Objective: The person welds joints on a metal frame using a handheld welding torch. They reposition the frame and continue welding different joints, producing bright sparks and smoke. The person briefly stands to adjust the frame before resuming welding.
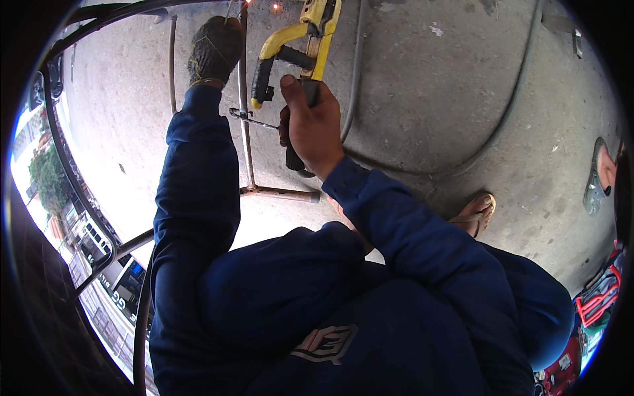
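My left hand (215, 51), in a dark knitted work glove, is closed near the top edge. A thin metal rod (229, 9) sticks up from its fingers. Bare, my right hand (312, 125) is wrapped round the black handle (295, 157) of a yellow-and-black tool (323, 49), whose kind I cannot make out for certain. Its far end runs out of the picture. A thin, dark, crusted rod (261, 121) reaches left from the right hand. Between the hands stands a narrow metal tube (244, 99). Small orange sparks (276, 6) glow beyond the left hand.
A brown crosspiece (284, 194) joins the tube's near end. On the left rises a dark metal frame (56, 125). A grey cable (436, 174) loops over the concrete floor (422, 99). Sandalled feet (475, 214) show, and red-and-dark bags (598, 300) lie at the right rim.
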`<state>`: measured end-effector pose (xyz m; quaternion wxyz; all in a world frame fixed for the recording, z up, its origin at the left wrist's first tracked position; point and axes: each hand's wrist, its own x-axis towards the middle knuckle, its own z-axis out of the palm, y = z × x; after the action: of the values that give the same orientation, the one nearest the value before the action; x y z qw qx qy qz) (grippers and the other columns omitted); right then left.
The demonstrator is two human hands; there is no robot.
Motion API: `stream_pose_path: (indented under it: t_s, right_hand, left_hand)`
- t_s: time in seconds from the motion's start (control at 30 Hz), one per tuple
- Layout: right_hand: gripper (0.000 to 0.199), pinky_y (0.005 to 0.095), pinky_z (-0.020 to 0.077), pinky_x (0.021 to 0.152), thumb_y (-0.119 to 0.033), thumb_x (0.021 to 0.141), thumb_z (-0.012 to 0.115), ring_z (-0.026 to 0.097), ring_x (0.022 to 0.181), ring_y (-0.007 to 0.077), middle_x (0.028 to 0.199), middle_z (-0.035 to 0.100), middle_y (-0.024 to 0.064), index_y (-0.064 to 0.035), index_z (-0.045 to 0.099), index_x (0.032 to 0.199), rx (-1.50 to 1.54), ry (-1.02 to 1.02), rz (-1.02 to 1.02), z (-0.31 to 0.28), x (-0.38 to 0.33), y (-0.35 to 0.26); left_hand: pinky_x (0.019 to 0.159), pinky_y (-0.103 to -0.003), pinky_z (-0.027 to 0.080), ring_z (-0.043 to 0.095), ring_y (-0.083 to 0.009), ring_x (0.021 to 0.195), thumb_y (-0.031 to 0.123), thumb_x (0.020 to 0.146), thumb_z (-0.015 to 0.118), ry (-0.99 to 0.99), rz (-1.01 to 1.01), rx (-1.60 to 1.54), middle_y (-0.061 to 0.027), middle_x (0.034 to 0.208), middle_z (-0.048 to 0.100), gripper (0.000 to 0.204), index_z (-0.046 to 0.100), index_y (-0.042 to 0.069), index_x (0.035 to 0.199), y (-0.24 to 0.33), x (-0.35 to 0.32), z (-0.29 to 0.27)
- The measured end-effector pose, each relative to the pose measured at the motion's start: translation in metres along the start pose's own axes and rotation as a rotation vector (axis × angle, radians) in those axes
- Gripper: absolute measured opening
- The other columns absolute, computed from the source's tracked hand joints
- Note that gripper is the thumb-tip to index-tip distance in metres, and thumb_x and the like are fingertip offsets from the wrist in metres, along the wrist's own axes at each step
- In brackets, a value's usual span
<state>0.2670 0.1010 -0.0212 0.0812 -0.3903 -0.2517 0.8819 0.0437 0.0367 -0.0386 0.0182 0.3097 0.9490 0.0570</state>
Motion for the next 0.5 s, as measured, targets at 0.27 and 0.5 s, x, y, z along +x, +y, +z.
stream_pose_path:
  t_s: [0.27, 0.5]
  right_hand:
    - [0.034, 0.0281, 0.0410, 0.039, -0.036, 0.096, 0.069, 0.049, 0.043, 0.0098, 0.060, 0.053, 0.0016, -0.0059, 0.054, 0.092, -0.094, 0.023, -0.022, 0.0023, 0.0049, 0.0023]
    - [0.033, 0.0278, 0.0403, 0.038, -0.035, 0.096, 0.069, 0.048, 0.042, 0.0094, 0.059, 0.053, 0.0005, -0.0066, 0.053, 0.090, -0.094, 0.023, -0.023, -0.0002, 0.0047, 0.0062]
  left_hand:
    - [0.073, -0.054, 0.052, 0.065, -0.0452, 0.079, 0.031, 0.094, 0.050, -0.010, 0.173, 0.112, -0.0241, 0.086, 0.067, 0.033, 0.068, 0.004, 0.088, -0.0010, -0.0038, -0.0029]
    - [0.058, -0.026, 0.048, 0.057, -0.0086, 0.065, 0.010, 0.096, 0.056, -0.332, -0.112, -0.438, -0.0005, 0.079, 0.063, 0.022, 0.069, 0.004, 0.112, -0.0097, -0.0066, -0.0089]
